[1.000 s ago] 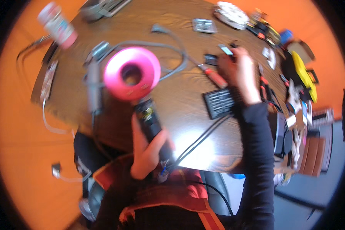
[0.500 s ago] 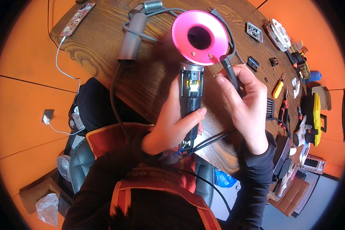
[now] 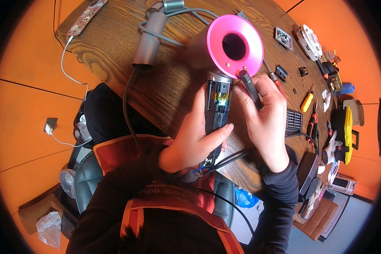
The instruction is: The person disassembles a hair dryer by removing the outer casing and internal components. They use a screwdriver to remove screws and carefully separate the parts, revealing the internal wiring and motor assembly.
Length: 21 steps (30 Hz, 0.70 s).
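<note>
My left hand (image 3: 192, 142) is closed round the handle of a hair dryer (image 3: 219, 116), with the thumb across its front. The handle casing is off, so black inner parts and a lit, yellow-edged component show. Above it the head carries a pink ring (image 3: 255, 53) with a dark round opening and two small brass-coloured spots near its lower rim. My right hand (image 3: 266, 127) holds a dark hexagonal screwdriver (image 3: 250, 89), its end close to the ring. Thumb and index finger meet beside the top of the handle; anything tiny between them cannot be made out.
A grey tubular casing (image 3: 151, 40) with cable lies at the left of the wooden table (image 3: 110, 46). To the right are a bit case (image 3: 294, 120), a yellow-handled screwdriver (image 3: 307, 103), red-handled pliers (image 3: 312, 122), small black parts (image 3: 281, 73) and a yellow-black toolbox (image 3: 348, 139).
The dryer has shifted a little right and down in view. My right hand has come in closer to its handle, with the dark screwdriver still in it.
</note>
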### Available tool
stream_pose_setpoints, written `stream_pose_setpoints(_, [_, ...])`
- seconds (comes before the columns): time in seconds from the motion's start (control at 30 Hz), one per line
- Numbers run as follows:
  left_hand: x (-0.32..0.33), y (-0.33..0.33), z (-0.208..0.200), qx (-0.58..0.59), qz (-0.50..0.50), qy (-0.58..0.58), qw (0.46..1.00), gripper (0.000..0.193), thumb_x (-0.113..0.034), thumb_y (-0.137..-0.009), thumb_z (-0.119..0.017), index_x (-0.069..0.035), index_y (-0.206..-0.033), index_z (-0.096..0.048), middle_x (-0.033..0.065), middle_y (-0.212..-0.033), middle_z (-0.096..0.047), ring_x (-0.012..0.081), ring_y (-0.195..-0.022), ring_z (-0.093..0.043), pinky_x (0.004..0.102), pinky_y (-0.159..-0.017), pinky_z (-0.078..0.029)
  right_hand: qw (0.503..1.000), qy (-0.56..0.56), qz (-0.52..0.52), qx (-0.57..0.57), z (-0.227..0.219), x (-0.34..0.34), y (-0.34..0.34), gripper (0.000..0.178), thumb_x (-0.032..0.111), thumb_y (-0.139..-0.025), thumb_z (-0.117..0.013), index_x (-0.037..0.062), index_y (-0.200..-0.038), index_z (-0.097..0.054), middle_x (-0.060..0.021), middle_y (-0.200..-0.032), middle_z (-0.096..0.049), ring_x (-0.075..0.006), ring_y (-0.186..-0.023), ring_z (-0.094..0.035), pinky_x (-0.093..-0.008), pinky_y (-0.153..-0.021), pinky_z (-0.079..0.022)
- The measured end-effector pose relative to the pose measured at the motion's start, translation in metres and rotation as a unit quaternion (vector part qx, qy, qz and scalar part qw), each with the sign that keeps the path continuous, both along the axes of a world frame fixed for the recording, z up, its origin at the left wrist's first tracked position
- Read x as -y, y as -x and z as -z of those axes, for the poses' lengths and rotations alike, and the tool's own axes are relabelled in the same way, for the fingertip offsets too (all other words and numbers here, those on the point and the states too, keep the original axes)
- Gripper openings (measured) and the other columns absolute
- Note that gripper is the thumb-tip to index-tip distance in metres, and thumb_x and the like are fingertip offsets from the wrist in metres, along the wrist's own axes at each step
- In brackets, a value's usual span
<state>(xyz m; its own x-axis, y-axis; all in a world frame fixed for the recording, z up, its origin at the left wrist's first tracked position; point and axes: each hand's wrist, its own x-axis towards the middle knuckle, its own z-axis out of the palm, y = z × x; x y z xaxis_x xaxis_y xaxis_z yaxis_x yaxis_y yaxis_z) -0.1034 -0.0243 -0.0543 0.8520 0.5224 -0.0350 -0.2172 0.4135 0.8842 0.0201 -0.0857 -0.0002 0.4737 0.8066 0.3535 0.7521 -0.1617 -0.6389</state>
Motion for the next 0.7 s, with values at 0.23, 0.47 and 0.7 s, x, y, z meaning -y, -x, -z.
stream_pose_setpoints(0.23, [-0.0009,0.0003,0.0003,-0.011,0.008,-0.014,1.0,0.074,0.003,-0.078,-0.054,-0.003,-0.135,-0.008,0.0062,-0.068,-0.052,0.0105,-0.053,-0.054,0.0253,-0.05,-0.046,0.999,0.006,0.004,0.049,-0.0016,0.0016,-0.0027,0.009,0.006,-0.075,-0.063,-0.0009,-0.076,-0.058,-0.0127,-0.07,-0.054,-0.0275,-0.063,-0.055,-0.0331,-0.058,-0.043])
stream_pose_setpoints(0.47, [-0.0014,0.0016,-0.0006,-0.01,0.024,-0.005,1.0,0.074,0.003,-0.078,-0.054,-0.003,-0.135,-0.008,0.0067,-0.068,-0.053,0.011,-0.054,-0.055,0.0253,-0.051,-0.046,1.0,-0.003,0.013,0.01,-0.0001,0.0014,-0.0057,0.01,0.006,-0.073,-0.066,-0.0007,-0.074,-0.058,-0.0114,-0.067,-0.054,-0.024,-0.061,-0.055,-0.0312,-0.057,-0.042])
stream_pose_setpoints(0.7, [-0.0062,0.004,-0.005,0.009,0.064,0.089,0.994,0.073,0.005,-0.078,-0.052,-0.007,-0.136,-0.008,0.0068,-0.072,-0.051,0.0116,-0.054,-0.055,0.0254,-0.05,-0.047,0.999,-0.03,-0.003,-0.024,0.0069,-0.0009,-0.0084,0.012,0.007,-0.071,-0.068,-0.0002,-0.076,-0.06,-0.0098,-0.069,-0.056,-0.0205,-0.062,-0.055,-0.0291,-0.058,-0.042])
